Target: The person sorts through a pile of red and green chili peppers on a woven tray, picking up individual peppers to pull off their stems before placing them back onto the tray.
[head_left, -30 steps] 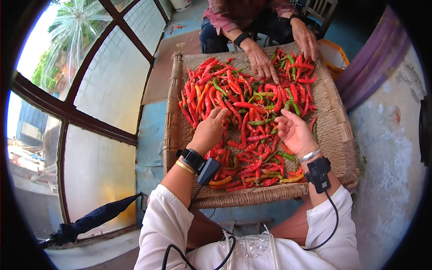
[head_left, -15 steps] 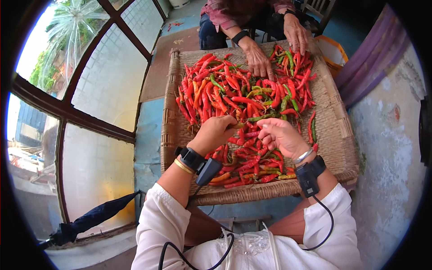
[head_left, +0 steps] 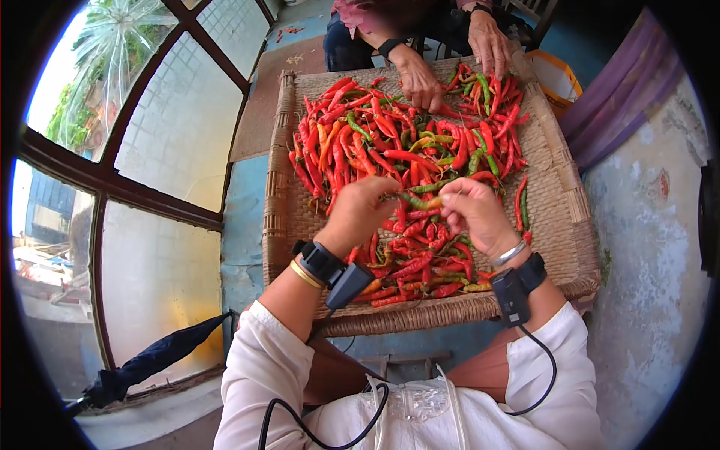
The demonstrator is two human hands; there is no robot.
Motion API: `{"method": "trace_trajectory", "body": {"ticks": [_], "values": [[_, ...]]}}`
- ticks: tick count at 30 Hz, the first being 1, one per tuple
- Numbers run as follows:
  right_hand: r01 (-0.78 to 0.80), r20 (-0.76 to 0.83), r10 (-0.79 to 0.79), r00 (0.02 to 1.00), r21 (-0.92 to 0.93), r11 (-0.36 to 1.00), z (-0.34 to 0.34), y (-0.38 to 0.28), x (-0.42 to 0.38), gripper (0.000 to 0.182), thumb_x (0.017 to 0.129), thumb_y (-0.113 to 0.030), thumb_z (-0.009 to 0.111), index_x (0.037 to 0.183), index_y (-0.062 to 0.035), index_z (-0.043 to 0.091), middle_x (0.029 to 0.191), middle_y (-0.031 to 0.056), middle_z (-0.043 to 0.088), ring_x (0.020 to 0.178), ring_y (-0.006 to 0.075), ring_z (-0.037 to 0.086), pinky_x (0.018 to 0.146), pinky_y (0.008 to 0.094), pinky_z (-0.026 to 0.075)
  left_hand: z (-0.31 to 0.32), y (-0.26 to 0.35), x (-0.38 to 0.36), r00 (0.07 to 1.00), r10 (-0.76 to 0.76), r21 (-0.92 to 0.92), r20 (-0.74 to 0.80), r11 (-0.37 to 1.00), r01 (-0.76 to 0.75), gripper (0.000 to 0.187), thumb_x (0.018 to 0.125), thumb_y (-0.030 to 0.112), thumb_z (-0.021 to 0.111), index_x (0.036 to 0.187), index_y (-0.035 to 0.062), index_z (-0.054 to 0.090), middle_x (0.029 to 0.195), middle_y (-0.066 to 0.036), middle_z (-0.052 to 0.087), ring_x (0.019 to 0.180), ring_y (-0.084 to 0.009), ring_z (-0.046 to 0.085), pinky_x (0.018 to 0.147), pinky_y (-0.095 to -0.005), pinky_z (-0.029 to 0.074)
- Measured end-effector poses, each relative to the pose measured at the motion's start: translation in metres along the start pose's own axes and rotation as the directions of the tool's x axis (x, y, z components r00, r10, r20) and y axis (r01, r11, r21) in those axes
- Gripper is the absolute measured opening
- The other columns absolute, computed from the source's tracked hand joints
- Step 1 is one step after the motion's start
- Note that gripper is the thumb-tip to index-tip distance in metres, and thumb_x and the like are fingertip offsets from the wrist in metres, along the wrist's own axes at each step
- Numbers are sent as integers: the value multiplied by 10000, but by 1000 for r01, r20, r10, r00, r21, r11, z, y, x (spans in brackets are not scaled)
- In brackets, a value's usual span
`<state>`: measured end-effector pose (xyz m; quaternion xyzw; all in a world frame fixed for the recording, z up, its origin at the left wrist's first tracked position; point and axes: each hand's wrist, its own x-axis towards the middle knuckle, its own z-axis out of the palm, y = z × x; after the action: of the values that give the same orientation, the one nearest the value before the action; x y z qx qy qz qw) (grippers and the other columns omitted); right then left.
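1. Your left hand (head_left: 358, 212) and right hand (head_left: 474, 212) are raised just above the near middle of a woven tray (head_left: 556, 202), both pinched closed on the same green chilli (head_left: 417, 201).
2. The green chilli runs nearly level between your fingertips, its long axis left to right across the view; the darker end sits at your left fingers and the paler, orange-tinged end at your right fingers. Which end is the stem is too small to tell.
3. Below your hands lies a spread of chillies (head_left: 390, 150) — mostly red, with some green and orange ones — covering most of the tray and lying at all angles.
4. At the far edge, another person's two hands (head_left: 420, 79) rest on the chillies; a dark watch band shows on one wrist.
5. A closed dark umbrella (head_left: 150, 360) leans by the window at lower left.
6. Compared with a second ago: your hands were apart then, the right palm open and up, the left resting on the pile. Half a second ago they had closed in low over the chillies. Now they meet higher — sharing the one chilli.
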<state>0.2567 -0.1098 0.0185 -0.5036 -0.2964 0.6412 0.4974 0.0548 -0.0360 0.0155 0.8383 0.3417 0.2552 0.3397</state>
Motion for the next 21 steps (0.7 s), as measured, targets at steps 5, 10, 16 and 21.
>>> {"method": "trace_trajectory", "body": {"ticks": [5,10,16,21], "values": [[209,-189,-148,971,363,908,-30,-12,9,100,827,-142,550,889,-63,543,701,35,594,527,77,538,445,211,436,-17,-59,1,938,-126,92,-322,982,163,314,717,149,641,996,25,565,1016,-159,534,903,-296,542,784,-355,442],[139,-356,70,932,528,838,-37,-12,10,118,825,-187,565,885,-85,555,767,47,632,603,97,586,534,248,463,-22,-70,0,918,-237,224,-319,922,316,469,708,244,650,1114,55,513,1219,-217,390,1076,-376,414,905,-420,360],[-10,-77,45,996,402,916,-18,-2,6,181,849,-196,535,987,-78,543,717,44,616,567,90,570,469,225,453,-18,-68,-5,915,-177,468,-362,815,342,503,689,246,659,1148,108,503,1280,-247,315,1106,-444,355,931,-467,325],[-35,-8,40,999,333,942,-14,5,5,223,859,-160,499,1045,-37,499,709,55,598,546,98,556,433,222,451,-20,-76,-6,955,-195,431,-224,859,276,475,696,225,651,1151,195,515,1263,-261,338,1091,-449,368,912,-465,346]]}}
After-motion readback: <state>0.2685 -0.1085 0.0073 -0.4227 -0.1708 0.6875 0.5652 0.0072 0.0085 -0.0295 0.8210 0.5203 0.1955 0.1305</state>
